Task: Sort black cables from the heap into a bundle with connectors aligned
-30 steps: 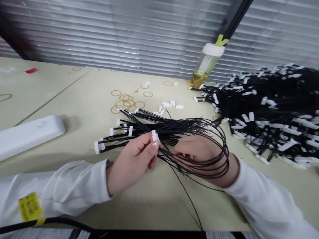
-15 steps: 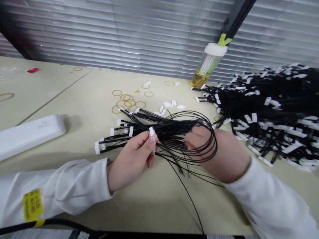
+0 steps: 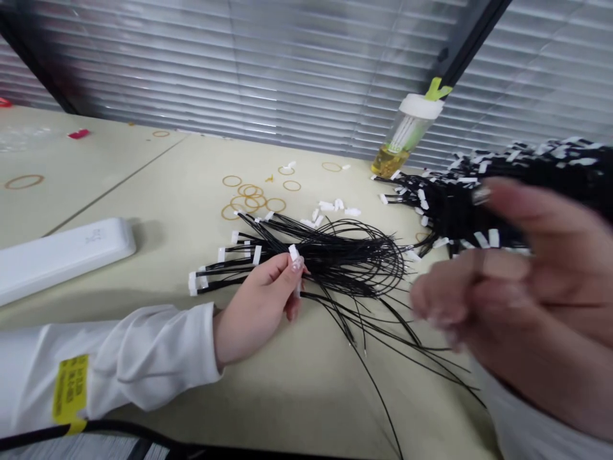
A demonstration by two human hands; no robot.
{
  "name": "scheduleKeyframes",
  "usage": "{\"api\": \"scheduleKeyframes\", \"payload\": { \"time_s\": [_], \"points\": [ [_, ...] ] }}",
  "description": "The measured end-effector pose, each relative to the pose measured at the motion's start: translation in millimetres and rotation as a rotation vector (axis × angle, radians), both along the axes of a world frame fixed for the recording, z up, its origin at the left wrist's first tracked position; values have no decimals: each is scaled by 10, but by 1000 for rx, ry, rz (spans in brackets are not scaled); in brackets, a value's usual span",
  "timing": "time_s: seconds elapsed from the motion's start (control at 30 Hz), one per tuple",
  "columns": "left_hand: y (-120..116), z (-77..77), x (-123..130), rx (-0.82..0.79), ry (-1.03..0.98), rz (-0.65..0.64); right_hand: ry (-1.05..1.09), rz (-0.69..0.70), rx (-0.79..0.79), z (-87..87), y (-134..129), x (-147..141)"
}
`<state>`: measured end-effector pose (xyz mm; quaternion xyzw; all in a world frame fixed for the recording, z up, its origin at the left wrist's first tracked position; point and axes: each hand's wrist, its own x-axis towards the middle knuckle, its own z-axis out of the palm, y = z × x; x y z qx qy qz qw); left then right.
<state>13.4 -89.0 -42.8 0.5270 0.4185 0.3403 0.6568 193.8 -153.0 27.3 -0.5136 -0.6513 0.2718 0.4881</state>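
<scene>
Thumb and fingers of my left hand (image 3: 261, 291) pinch a small white connector (image 3: 294, 252) with black wires running out of it to the right. Around and behind that hand lies a bundle of thin black wires (image 3: 364, 255) on the table, its left ends carrying white connectors (image 3: 193, 283). Some loose wire ends trail toward the front edge. My right hand (image 3: 517, 294), blurred, is raised close to the camera right of the bundle. Its index finger and thumb are apart, the other fingers bent, and nothing shows in its grasp.
A large pile of black wires with white connectors (image 3: 493, 239) fills the right, partly behind my right hand. Rubber bands (image 3: 249, 199) and white plastic pieces (image 3: 338, 205) lie behind the bundle. A bottle with yellow liquid (image 3: 405, 137) stands by the blinds. A white box (image 3: 67, 255) lies left.
My right hand has come out of the wire bundle and lifted to the right, nearer the camera. The looped wires have settled on the table. My left hand keeps its pinch.
</scene>
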Motion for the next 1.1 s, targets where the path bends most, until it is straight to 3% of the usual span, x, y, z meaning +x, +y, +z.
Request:
{"api": "scheduleKeyframes", "payload": {
  "time_s": [0.1,0.2,0.37,1.1],
  "points": [
    [-30,20,-6,63,58,-75,105,142,-98,-157,75,-22],
    [-60,48,-20,114,116,-144,81,28,-138,-305,214,-35],
    [-77,47,-49,130,126,-192,247,-86,-227,-446,366,-17],
    [-89,51,-92,159,151,-268,99,-78,-336,-515,314,-64]
  ]
}}
